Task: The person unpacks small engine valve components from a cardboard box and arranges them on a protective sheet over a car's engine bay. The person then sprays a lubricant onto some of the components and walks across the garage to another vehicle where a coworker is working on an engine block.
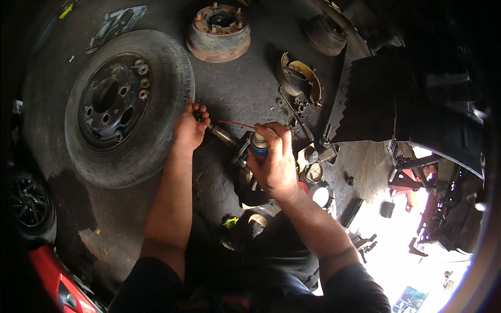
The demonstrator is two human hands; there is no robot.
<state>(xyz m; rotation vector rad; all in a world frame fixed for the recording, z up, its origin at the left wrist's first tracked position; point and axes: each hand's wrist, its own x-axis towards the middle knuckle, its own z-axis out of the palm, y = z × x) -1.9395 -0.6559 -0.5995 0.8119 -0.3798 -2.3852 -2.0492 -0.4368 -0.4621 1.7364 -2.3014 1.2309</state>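
Observation:
My left hand (188,127) pinches a small dark metal part (197,114), mostly covered by the fingers, beside the tyre's edge. A bare metal shaft (224,136), resembling a wheel spindle, points toward it from the lower right. In my right hand (276,160) is an aerosol can (259,148) with a blue body. The index finger rests on its nozzle, and a thin red spray straw (236,124) extends left toward the left hand. Whether spray is coming out cannot be seen.
At left a tyre (129,168) lies flat, several nuts (143,82) on its steel wheel (84,117). Beyond stands a brake drum (218,39). Brake shoes (309,76), a long-handled tool (295,113) and small hardware lie at right, near a hanging dark flap (372,101).

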